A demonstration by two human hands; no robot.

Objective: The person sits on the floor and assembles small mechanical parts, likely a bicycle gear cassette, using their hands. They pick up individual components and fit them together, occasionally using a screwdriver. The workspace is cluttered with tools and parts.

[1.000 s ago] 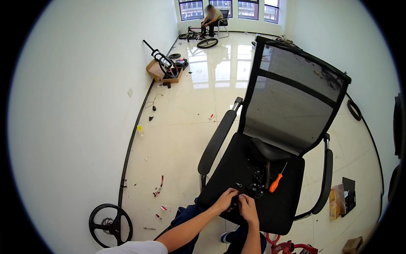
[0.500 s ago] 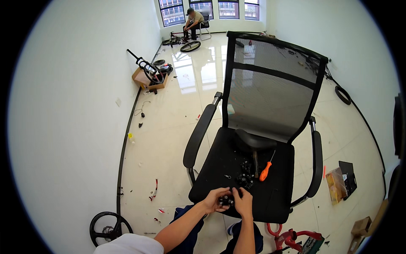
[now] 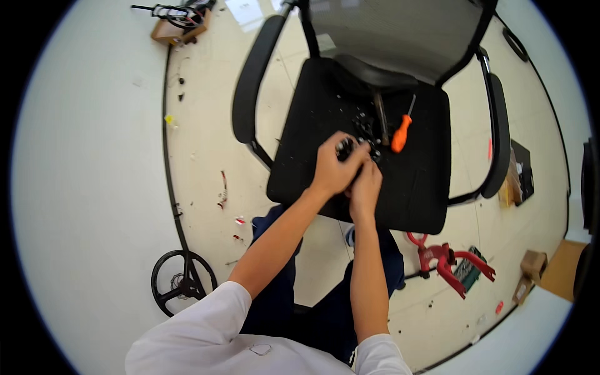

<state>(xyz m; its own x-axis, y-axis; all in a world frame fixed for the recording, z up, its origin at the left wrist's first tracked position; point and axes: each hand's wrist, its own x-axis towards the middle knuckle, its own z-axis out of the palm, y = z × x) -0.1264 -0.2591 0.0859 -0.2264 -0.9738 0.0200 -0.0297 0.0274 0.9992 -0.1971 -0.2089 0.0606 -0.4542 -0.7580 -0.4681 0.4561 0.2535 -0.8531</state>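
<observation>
On my head feed, the left hand [image 3: 337,164] grips a small black part [image 3: 343,149] with silvery ends, above the black chair seat [image 3: 297,147]. The right hand [image 3: 365,187] is curled against it; I cannot tell whether it grasps anything. Beyond lie black fittings [image 3: 363,124], a bicycle saddle [image 3: 377,74] and an orange-handled screwdriver [image 3: 401,134].

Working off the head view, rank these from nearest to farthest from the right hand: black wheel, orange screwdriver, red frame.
From the right hand:
1. Orange screwdriver: on the seat, ahead and slightly right.
2. Red frame: lower right, beyond the seat's near edge.
3. Black wheel: far over on the left, by the wall.
</observation>
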